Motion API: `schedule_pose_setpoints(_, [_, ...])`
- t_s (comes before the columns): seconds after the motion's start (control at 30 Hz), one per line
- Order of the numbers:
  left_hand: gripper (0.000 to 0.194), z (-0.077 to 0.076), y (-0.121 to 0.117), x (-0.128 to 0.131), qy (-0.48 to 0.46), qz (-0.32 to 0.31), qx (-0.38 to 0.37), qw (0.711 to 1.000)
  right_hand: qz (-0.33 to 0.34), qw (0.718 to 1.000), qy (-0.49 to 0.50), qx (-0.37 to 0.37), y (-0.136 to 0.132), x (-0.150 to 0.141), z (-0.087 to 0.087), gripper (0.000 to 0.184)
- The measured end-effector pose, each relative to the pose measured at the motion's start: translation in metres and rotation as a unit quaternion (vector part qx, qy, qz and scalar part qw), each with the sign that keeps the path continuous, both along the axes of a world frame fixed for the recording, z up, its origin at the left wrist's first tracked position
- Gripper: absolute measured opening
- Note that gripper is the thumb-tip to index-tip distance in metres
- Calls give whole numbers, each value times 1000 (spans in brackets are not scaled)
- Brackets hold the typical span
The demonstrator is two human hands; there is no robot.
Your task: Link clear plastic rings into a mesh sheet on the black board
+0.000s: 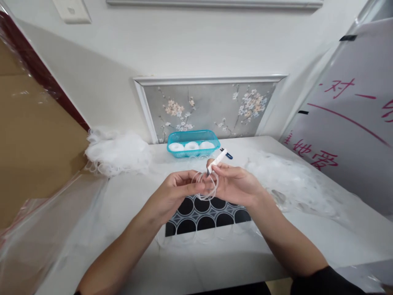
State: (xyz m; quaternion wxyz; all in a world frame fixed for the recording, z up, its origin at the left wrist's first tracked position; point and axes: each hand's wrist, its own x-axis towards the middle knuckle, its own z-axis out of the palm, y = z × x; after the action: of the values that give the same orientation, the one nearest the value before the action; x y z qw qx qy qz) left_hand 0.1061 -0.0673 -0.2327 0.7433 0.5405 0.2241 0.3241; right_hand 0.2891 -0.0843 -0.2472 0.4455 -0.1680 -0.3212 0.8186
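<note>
Several thin translucent plastic rings [205, 197] are bunched between my two hands. My left hand [181, 186] pinches the rings at their left side, thumb against the fingers. In my right hand [235, 180] is a small white-handled tool [217, 160] with a dark tip that points down at the top of the rings. Some right fingers lie behind the rings; whether they grip them I cannot tell. Under my hands lies a black sheet [206, 223] marked with rows of circles, with clear rings along its near edge.
A blue plastic basket [194, 134] holding white rolls stands by the wall. Dark blue thread snips [229, 155] lie beside it. A heap of white rings [118, 152] is at left, and a pile of clear plastic [294, 186] at right. A whiteboard [353, 123] leans on the right.
</note>
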Motion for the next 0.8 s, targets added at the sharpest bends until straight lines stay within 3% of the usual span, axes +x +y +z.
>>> schedule_pose_setpoints(0.23, [18, 2, 5, -8, -54, 47, -48, 996, -1, 999, 12, -37, 4, 7, -2, 7])
schedule_pose_setpoints(0.33, [7, 7, -1, -11, -98, 68, -111, 987, -28, 996, 49, -69, 1, 8, 1, 3])
schedule_pose_setpoints(0.53, [32, 18, -22, -12, -233, 118, -244, 934, -97, 986, 90, -101, -15, 0, 10, 13])
schedule_pose_setpoints(0.8, [48, 15, -33, -7, -313, 111, -275, 902, -135, 970, 149, -137, -30, -5, 15, 10])
